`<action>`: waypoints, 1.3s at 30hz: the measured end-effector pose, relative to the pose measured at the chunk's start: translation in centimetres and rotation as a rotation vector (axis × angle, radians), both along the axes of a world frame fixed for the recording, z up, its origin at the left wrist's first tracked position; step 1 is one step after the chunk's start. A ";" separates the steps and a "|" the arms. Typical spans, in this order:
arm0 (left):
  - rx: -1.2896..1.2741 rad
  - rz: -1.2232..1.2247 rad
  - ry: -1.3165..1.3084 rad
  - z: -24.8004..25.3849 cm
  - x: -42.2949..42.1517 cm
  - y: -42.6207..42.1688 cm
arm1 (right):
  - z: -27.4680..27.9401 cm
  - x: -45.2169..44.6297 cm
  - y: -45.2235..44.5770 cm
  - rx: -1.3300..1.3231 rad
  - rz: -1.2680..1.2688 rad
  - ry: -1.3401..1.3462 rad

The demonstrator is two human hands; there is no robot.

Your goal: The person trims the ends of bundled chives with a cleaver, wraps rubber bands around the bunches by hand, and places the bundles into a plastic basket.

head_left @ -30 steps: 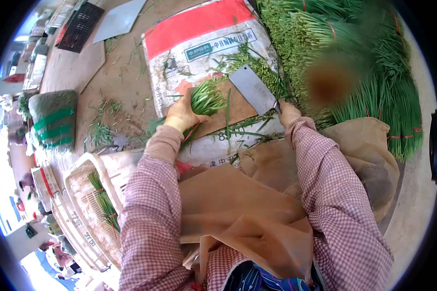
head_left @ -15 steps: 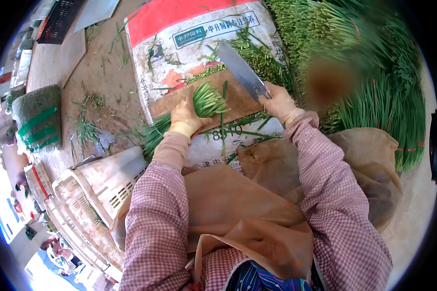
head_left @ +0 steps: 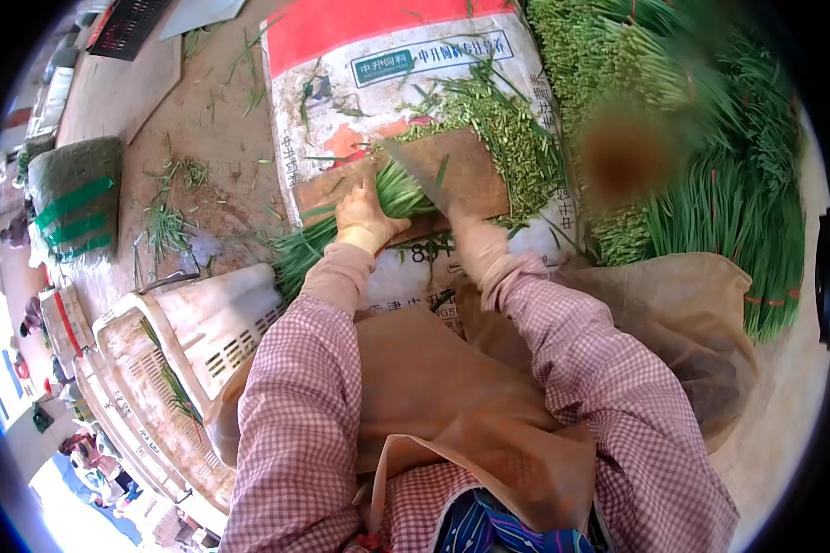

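My left hand [head_left: 367,219] is wrapped round a bunch of chives [head_left: 401,191], pressing it on a wooden board [head_left: 478,170]. The stem ends point up and right, and the long leaves trail out to the lower left. Blurred by motion, my right hand [head_left: 475,241] grips a knife [head_left: 418,175] whose blade lies across the stem ends or right beside them; I cannot tell if it touches them. Short cut stem pieces [head_left: 524,138] are heaped beyond the board's right end. Under the board is a printed red and white feed sack [head_left: 318,88].
Large piles of chives [head_left: 710,217], some banded in red, lie to the right. A white plastic crate [head_left: 217,318] stands at lower left. A bundle with green tape [head_left: 74,198] and a black crate [head_left: 129,28] lie farther left. Other people [head_left: 92,461] are in the background.
My right hand has swung left with the knife, bringing the blade from the board's right part to the stem ends. My left hand still holds the bunch. The view has shifted slightly.
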State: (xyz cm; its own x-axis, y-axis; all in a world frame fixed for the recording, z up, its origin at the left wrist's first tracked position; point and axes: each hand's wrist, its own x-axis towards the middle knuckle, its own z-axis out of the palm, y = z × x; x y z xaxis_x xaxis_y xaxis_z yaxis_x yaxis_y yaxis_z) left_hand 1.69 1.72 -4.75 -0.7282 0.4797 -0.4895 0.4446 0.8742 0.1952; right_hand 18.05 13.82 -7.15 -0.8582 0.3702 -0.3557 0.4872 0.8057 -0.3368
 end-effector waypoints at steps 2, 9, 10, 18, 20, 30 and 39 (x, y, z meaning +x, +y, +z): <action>0.042 -0.014 -0.020 -0.4 -0.4 -1.0 | -1.2 0.3 -0.1 -0.169 -0.024 0.127; 0.513 0.051 -0.170 7.8 -1.8 0.9 | 1.9 0.9 7.8 0.071 -0.301 0.001; 0.512 0.094 -0.167 11.0 -1.5 1.8 | 3.8 0.6 8.4 0.093 -0.302 0.032; 1.377 0.438 -0.899 22.2 2.0 -0.6 | 18.3 -2.1 1.6 -0.367 0.095 0.597; 1.460 0.459 -0.934 24.7 4.0 -2.0 | 18.9 -1.2 -2.1 -1.126 -0.020 0.850; 1.371 0.061 -1.049 30.1 9.2 -11.9 | 24.3 3.6 -6.3 -1.762 -0.050 0.467; 1.890 0.365 -0.688 31.3 7.0 -23.9 | 30.9 -1.1 -10.2 -1.399 0.519 0.096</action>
State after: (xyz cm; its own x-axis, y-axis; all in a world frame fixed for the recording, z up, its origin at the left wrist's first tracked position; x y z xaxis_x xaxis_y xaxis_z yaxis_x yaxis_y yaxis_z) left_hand 8.72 -22.14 26.55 -0.8389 0.5204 0.1598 -0.1960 -0.5626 0.8032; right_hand 16.92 3.60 23.79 -0.8240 -0.5593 -0.0909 0.1865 -0.1161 -0.9756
